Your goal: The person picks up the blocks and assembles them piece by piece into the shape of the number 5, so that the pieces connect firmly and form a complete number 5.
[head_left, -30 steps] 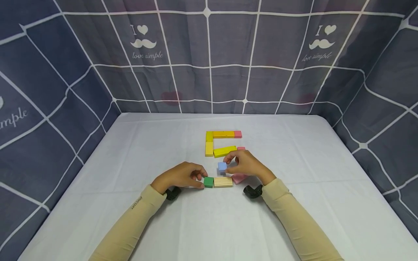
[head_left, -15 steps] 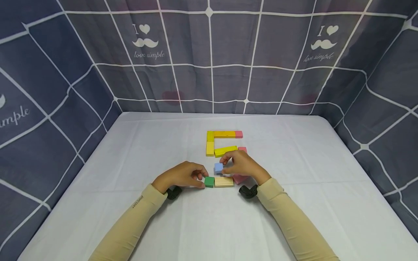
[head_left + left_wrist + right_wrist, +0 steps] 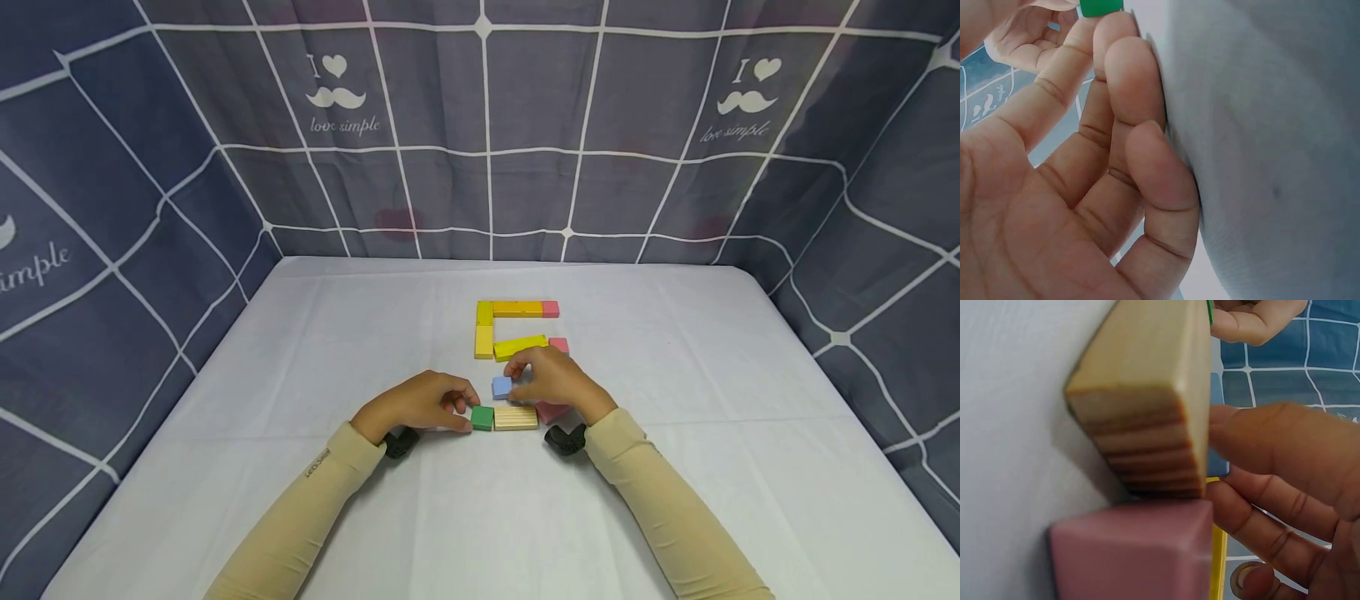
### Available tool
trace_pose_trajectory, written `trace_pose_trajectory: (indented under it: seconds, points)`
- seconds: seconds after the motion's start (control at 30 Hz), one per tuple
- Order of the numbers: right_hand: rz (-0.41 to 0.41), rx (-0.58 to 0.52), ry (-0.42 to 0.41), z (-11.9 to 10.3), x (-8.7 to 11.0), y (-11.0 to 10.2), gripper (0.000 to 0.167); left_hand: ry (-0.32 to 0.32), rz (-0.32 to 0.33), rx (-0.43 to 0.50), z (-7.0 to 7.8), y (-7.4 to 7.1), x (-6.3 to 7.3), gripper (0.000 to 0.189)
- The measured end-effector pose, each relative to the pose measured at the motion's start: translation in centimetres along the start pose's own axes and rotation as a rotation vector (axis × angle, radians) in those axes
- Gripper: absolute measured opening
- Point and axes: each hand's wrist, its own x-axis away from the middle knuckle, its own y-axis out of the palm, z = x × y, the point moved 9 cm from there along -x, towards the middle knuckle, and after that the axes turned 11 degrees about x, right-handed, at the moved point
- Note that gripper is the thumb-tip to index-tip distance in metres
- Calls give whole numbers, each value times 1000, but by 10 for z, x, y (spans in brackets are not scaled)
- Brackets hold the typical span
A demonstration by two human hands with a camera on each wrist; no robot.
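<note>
My right hand pinches a small light-blue block at its right side, thumb and forefinger on it. In the right wrist view, the wooden block partly hides the blue block. Below it in the head view lies a row: a green block, a ribbed natural-wood block and a pink block set slightly askew. My left hand holds the green block's left end between thumb and forefinger. Only an edge of the green block shows in the left wrist view.
Farther back, yellow blocks and an orange-yellow bar form an angular shape ending in a pink block. A slanted yellow bar lies beside another pink block. A dark grid-patterned curtain stands behind the white-covered table.
My right hand has moved a little left with the blue block and brought it slightly nearer the row. My left hand has stayed at the green block.
</note>
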Motion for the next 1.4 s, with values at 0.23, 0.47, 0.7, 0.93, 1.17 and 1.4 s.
trace_pose_trajectory:
  seconds: [0.23, 0.47, 0.7, 0.93, 1.17, 1.4]
  points:
    - [-11, 36, 26, 1, 1, 0, 29, -9, -1, -8, 0, 0, -1, 24]
    - [1, -35, -36, 0, 4, -7, 29, -12, 0, -6, 0, 0, 0, 24]
    - [76, -136, -125, 0, 11, -21, 25, -15, 0, -5, -1, 0, -1, 24]
    - [188, -234, -141, 9, 18, -31, 19, -34, 2, -2, -3, 0, -1, 24]
    - [229, -356, -119, 23, 26, -33, 19, -41, 2, 2, -3, 1, -2, 24]
    - [242, -440, -100, 41, 34, -30, 19, -49, 10, 11, -4, 0, 0, 25]
